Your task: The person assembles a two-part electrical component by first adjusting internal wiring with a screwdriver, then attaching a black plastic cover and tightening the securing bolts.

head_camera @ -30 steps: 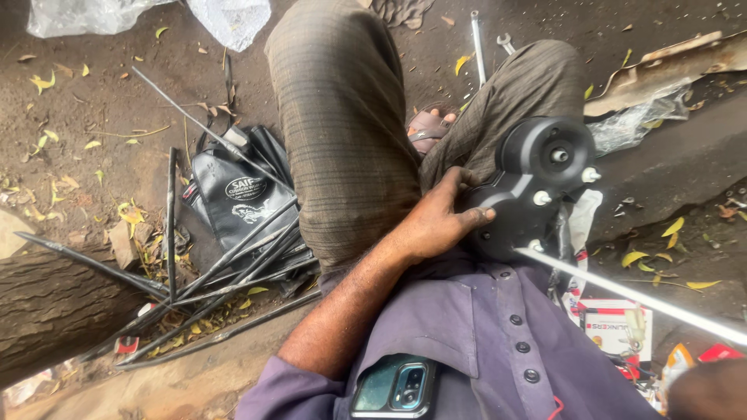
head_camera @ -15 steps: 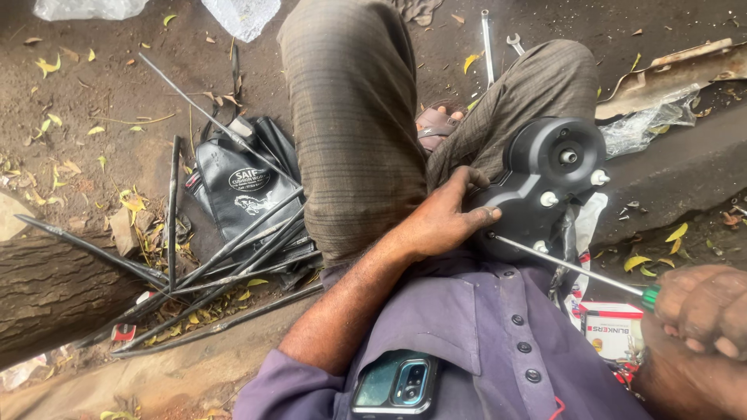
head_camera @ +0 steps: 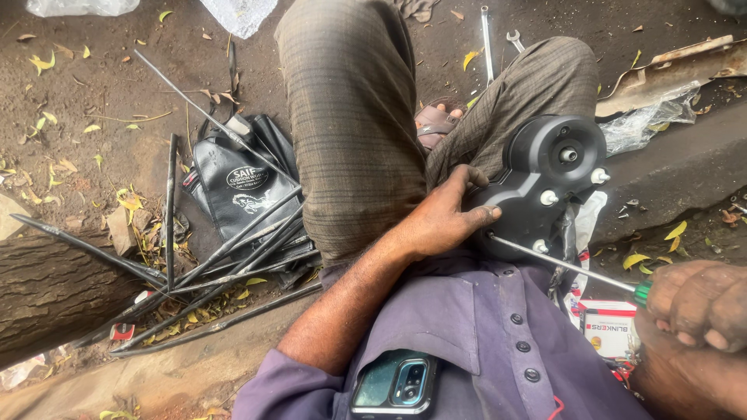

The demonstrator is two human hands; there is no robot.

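A black plastic housing [head_camera: 545, 183] with white mounting posts rests on my lap against my right knee. My left hand [head_camera: 447, 218] grips its left edge and steadies it. My right hand [head_camera: 696, 307], at the lower right, is closed around the green handle of a long screwdriver [head_camera: 560, 263]. The metal shaft runs up and left, and its tip touches the housing's lower edge close to my left fingertips. A phone [head_camera: 395, 385] sits in my shirt pocket.
Several long dark metal rods [head_camera: 210, 260] and a black bag [head_camera: 237, 183] lie on the dirt at my left, beside a log [head_camera: 47, 292]. Two spanners [head_camera: 489, 35] lie beyond my knees. A small box [head_camera: 607, 327] and scattered leaves lie at my right.
My right hand has come further into view from the lower right, bringing the screwdriver tip onto the housing's lower edge. My left hand has kept its hold.
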